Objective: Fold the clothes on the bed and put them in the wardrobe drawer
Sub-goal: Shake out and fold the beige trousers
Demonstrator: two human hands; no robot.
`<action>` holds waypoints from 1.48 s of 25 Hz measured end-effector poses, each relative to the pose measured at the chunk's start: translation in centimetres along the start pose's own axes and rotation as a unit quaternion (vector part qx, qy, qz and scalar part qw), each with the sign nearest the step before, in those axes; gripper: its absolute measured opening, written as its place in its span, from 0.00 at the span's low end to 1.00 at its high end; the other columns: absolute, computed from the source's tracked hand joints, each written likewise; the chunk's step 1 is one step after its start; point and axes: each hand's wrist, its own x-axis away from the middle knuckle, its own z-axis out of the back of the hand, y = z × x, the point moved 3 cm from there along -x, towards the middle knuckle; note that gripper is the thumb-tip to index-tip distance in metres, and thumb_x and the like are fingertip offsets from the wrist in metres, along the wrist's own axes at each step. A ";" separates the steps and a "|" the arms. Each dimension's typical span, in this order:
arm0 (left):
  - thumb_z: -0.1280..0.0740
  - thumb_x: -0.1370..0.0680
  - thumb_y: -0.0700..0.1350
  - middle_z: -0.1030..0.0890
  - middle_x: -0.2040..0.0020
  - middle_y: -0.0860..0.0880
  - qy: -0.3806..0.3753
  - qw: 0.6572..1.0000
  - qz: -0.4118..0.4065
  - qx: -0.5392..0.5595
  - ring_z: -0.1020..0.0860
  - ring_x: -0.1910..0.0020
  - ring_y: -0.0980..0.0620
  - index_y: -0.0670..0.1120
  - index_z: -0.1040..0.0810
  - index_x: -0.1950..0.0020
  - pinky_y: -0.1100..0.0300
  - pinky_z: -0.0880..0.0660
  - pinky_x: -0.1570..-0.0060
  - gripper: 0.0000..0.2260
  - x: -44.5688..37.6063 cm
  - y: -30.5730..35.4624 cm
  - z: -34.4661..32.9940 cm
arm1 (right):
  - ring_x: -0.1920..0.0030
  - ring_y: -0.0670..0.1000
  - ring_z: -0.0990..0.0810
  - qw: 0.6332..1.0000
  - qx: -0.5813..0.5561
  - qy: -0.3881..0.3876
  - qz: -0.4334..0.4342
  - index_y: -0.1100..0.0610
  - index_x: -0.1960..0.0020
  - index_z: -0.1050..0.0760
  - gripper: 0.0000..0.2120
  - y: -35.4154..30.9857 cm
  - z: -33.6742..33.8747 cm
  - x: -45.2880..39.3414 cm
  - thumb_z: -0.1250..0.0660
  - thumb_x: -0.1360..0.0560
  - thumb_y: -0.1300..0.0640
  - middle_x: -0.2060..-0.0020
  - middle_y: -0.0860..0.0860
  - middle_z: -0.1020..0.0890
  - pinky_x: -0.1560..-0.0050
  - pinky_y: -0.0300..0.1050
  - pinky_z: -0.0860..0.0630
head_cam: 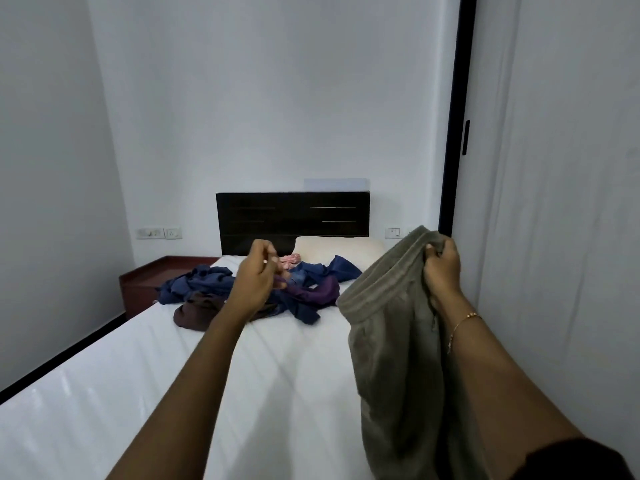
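Observation:
My right hand [441, 268] grips the waistband of an olive-green garment [391, 334], which hangs down over the bed's right side. My left hand [256, 275] is raised above the clothes pile with its fingers curled and nothing visibly in them. The pile lies on the white bed [173, 375] near the pillow: blue clothes [204, 280], a brown piece [194, 313], a purple piece [322, 292] and a pink piece [292, 260]. The wardrobe drawer is not in view.
A cream pillow [341, 249] leans at the dark headboard [292, 216]. A reddish-brown bedside table [145, 282] stands left of the bed. On the right runs a white wardrobe door [561, 202] with a black frame [457, 116].

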 end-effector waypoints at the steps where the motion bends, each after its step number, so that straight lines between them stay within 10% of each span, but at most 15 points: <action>1: 0.44 0.19 0.38 0.26 0.58 0.45 -0.043 0.997 -0.009 -0.061 0.22 0.61 0.53 0.47 0.31 0.49 0.57 0.21 0.58 0.05 0.3 0.3 -0.5 | 0.44 0.54 0.25 0.999 0.008 -0.034 0.011 0.59 0.39 0.29 0.12 -0.3 -0.3 0.5 0.42 0.21 0.62 0.45 0.55 0.24 0.44 0.43 0.29; 6: 0.31 0.30 0.63 0.29 0.41 0.54 -0.148 0.983 -0.006 -0.112 0.28 0.42 0.55 0.46 0.36 0.28 0.58 0.29 0.41 0.37 0.9 2.2 -6.8 | 0.50 0.48 0.24 0.982 0.029 -0.156 0.104 0.57 0.44 0.25 0.10 -3.1 -3.8 3.7 0.35 0.24 0.63 0.50 0.51 0.21 0.51 0.35 0.28; 11: 0.39 0.20 0.48 0.23 0.51 0.49 -0.064 0.990 -0.031 -0.118 0.23 0.50 0.49 0.45 0.30 0.37 0.61 0.33 0.55 0.14 -0.8 3.4 -8.3 | 0.62 0.38 0.26 0.970 -0.007 -0.215 0.109 0.57 0.52 0.30 0.10 -3.4 -4.5 5.5 0.30 0.28 0.64 0.61 0.48 0.24 0.59 0.30 0.29; 17: 0.39 0.20 0.50 0.26 0.54 0.53 -0.161 0.987 -0.008 -0.015 0.26 0.53 0.56 0.46 0.31 0.43 0.70 0.30 0.56 0.09 0.6 1.7 -9.5 | 0.55 0.53 0.23 0.971 -0.033 -0.223 0.078 0.55 0.55 0.23 0.03 -1.1 -4.7 6.2 0.31 0.27 0.62 0.57 0.54 0.23 0.49 0.51 0.24; 22: 0.36 0.22 0.46 0.22 0.59 0.52 -0.176 0.984 0.005 0.036 0.24 0.59 0.57 0.47 0.23 0.54 0.65 0.27 0.55 0.04 0.6 0.9 -8.3 | 0.56 0.46 0.25 0.969 -0.011 -0.237 0.066 0.58 0.52 0.22 0.04 -1.4 -5.5 6.9 0.31 0.27 0.61 0.52 0.55 0.24 0.51 0.37 0.26; 29: 0.40 0.20 0.41 0.25 0.61 0.50 -0.088 0.993 -0.025 -0.081 0.28 0.60 0.55 0.41 0.24 0.52 0.63 0.32 0.58 0.06 -0.3 0.9 -7.3 | 0.56 0.54 0.23 0.954 0.085 -0.286 0.034 0.62 0.53 0.22 0.11 0.8 -6.0 7.2 0.30 0.27 0.53 0.54 0.58 0.22 0.55 0.45 0.26; 33: 0.40 0.20 0.45 0.21 0.51 0.46 -0.058 0.993 0.005 -0.105 0.25 0.50 0.48 0.43 0.23 0.47 0.51 0.29 0.46 0.09 -1.7 -0.1 -3.8 | 0.66 0.50 0.28 0.883 0.198 -0.418 -0.086 0.62 0.66 0.26 0.18 4.6 -3.0 8.4 0.31 0.27 0.48 0.68 0.57 0.25 0.64 0.40 0.33; 37: 0.39 0.20 0.45 0.20 0.48 0.46 -0.084 0.977 -0.022 -0.194 0.24 0.47 0.47 0.45 0.21 0.46 0.50 0.28 0.45 0.09 -2.3 -1.0 -1.1 | 0.58 0.47 0.24 0.813 0.253 -0.517 -0.090 0.67 0.47 0.22 0.16 5.3 -1.4 8.6 0.33 0.24 0.54 0.56 0.57 0.18 0.60 0.32 0.29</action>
